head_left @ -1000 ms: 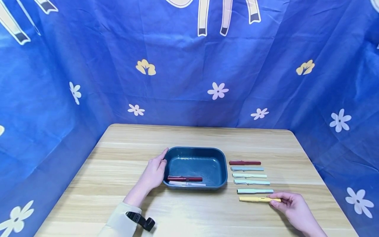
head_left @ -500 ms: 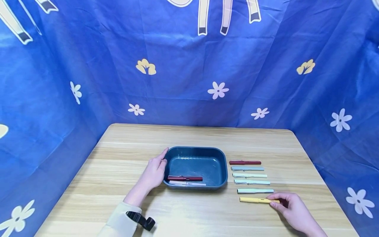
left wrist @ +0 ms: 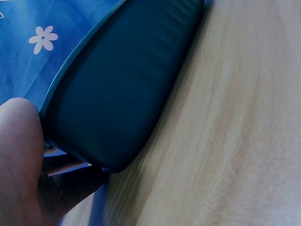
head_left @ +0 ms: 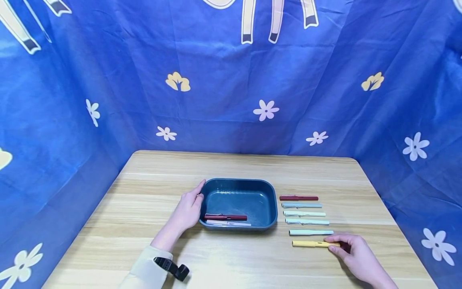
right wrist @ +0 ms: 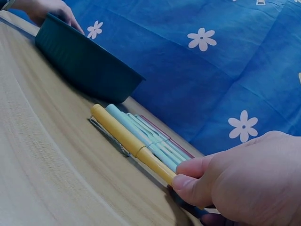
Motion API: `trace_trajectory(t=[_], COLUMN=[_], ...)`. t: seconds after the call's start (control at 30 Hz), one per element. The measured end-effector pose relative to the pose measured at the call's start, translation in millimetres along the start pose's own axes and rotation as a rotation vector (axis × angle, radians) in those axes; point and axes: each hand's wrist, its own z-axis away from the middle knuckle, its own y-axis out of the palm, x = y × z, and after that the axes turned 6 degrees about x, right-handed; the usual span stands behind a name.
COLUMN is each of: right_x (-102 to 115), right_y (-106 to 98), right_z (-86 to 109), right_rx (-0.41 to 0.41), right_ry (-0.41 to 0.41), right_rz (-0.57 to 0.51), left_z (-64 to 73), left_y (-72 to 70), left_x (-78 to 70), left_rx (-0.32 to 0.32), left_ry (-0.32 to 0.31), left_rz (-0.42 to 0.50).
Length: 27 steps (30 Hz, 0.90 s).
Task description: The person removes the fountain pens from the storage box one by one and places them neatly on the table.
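Note:
My left hand [head_left: 187, 208] holds the left end of a dark teal plastic box [head_left: 268, 184]; the left wrist view shows my thumb at its rim and fingers around its corner. In the box, a dark red pen [head_left: 225, 218] and a pale pink pen [head_left: 228, 223] lie along the near wall. At the right, my right hand [head_left: 357, 253] pinches one end of a yellow pen [head_left: 306, 243] between thumb and fingertips. Its metal clip faces the tabletop side in the right wrist view. The yellow pen is nearest me in a row of pens.
Behind the yellow pen, roughly parallel, lie a mint pen [head_left: 311, 233], more pale green pens [head_left: 306, 222], a light blue pen [head_left: 301, 205] and a dark red pen [head_left: 298, 198]. A blue patterned cloth [head_left: 231, 100] surrounds the wooden table [head_left: 231, 265] at the back and sides.
The yellow pen has turned and shifted very slightly in my right fingers, with less of its end showing past them. My left hand and the box stay where they were.

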Motion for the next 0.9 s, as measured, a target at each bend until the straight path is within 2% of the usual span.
trace_trajectory(t=[0.2, 0.3, 0.47, 0.6, 0.77, 0.9], right_x=[-1, 0, 11, 20, 28, 38], right_y=[-1, -4, -12, -19, -27, -31], right_z=[-1.7, -2.2, -3.1, -5.6, -10.6, -15.8], right_rx=[-0.016, -0.003, 0.018, 0.009, -0.005, -0.009], right_ry=[-0.026, -0.003, 0.034, 0.031, -0.021, -0.084], right_rz=[0.017, 0.005, -0.04, -0.026, -0.005, -0.028], left_z=[0.2, 0.3, 0.3, 0.3, 0.5, 0.7], left_y=[-0.8, -1.2, -1.4, -1.6, -2.0, -2.4], left_x=[-0.4, -1.2, -1.6, -1.6, -2.1, -2.8], left_rx=[-0.004, -0.004, -0.001, 0.0, 0.004, 0.008], left_ry=[0.0, -0.002, -0.005, -0.009, -0.008, -0.009], left_rz=[-0.002, -0.003, -0.004, -0.004, -0.002, 0.0])
